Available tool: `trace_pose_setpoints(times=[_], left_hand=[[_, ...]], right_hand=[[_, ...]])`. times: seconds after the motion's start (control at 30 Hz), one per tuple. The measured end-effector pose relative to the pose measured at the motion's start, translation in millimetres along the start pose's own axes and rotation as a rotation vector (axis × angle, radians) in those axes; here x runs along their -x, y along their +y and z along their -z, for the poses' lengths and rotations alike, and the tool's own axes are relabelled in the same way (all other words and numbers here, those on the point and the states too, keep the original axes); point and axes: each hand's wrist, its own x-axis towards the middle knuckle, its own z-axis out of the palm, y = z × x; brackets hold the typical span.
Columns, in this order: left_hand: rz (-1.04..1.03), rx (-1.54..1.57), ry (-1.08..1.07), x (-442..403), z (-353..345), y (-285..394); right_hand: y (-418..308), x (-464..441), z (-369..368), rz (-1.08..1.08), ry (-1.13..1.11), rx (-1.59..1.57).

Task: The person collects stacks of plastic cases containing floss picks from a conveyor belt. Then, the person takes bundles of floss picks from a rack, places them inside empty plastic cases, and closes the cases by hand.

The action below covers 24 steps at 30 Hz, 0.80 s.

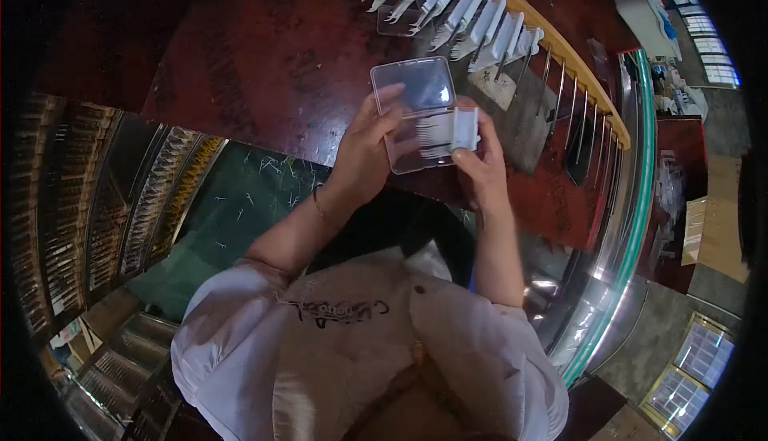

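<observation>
My left hand (364, 145) grips a clear plastic box (405, 161) by its left side, fingers wrapped around the edge. The box's hinged lid (412, 85) is raised at the far side. In my right hand (484, 165) is a white bundle (465, 129), pinched between thumb and fingers at the box's right end. Thin white prongs (434, 133) stick out leftward from this bundle, over or inside the box; which of the two I cannot tell. What exactly the prongs are is too small to make out.
Beyond my hands, several white wrapped bundles (460, 10) with prongs line a curved wooden rack (552, 37) with metal rods. The dark red table (264, 57) spreads leftward. Loaded racks (96, 193) stand left. Small white pieces (248, 198) litter the green floor. A green-edged rail (640, 193) runs at right.
</observation>
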Motion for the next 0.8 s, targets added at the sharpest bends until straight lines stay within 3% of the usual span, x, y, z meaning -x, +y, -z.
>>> trace_pose_setpoints(times=[0.03,0.07,0.13,0.27,0.4,0.8], left_hand=[[-0.001,-0.001,0.0,0,0,0],[-0.034,-0.045,-0.006,-1,1,0],[-0.069,-0.09,-0.019,-2,5,-1],[-0.054,-0.056,0.024,-1,11,2],[-0.035,-0.007,0.045,2,12,4],[-0.041,-0.026,0.008,4,17,5]], right_hand=[[-2,-3,2,0.089,-0.098,0.214],[-4,-5,-1,0.091,-0.098,0.214],[-10,-9,-7,0.087,0.037,-0.107],[-23,-50,32,0.133,0.463,0.0],[-30,-86,61,0.175,0.217,0.044],[-31,-71,43,0.228,0.281,0.131]])
